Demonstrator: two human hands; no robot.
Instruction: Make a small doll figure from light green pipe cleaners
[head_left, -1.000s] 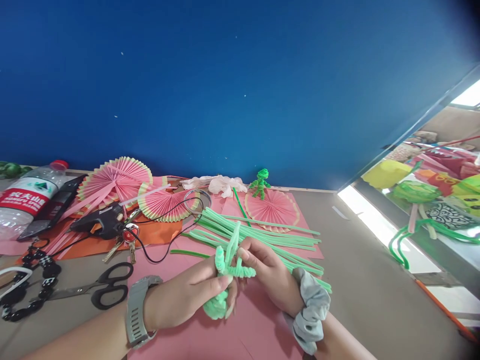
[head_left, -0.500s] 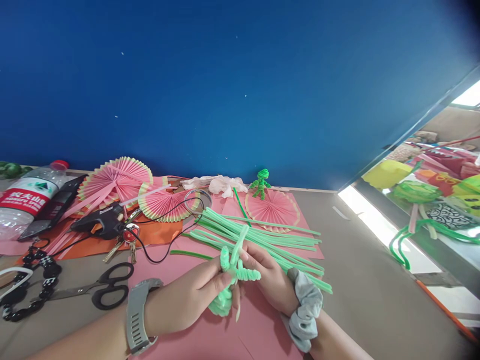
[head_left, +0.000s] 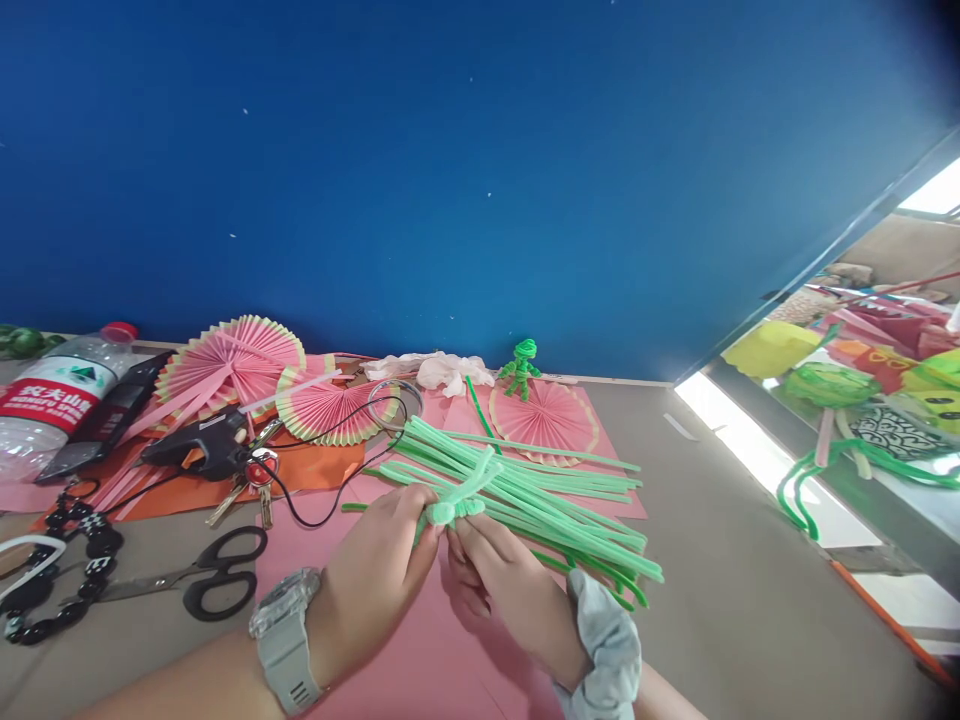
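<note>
Between my two hands is a light green pipe cleaner figure [head_left: 454,508], with coiled parts and two straight ends sticking up and to the right. My left hand [head_left: 386,560] wears a grey watch and pinches its left side. With bent fingers, my right hand [head_left: 506,585] grips it from the right, a grey scrunchie round that wrist. My fingers hide the figure's lower part. Just beyond them lies a bundle of light green pipe cleaners [head_left: 555,510], a few darker green ones beneath. Behind it a small green pipe cleaner figure [head_left: 521,368] stands upright by a pink paper fan [head_left: 546,422].
Black-handled scissors [head_left: 221,572] and a black bead string [head_left: 97,560] lie at left. Farther back are a glue gun [head_left: 199,445], keys [head_left: 262,480], more pink fans [head_left: 232,365] and a plastic bottle [head_left: 64,390]. A blue panel [head_left: 450,180] rises behind the table.
The held figure has been turned, and its coiled lower part is now hidden by my hands. Both wrists have rotated, with my right-hand fingers now lower and curled round it.
</note>
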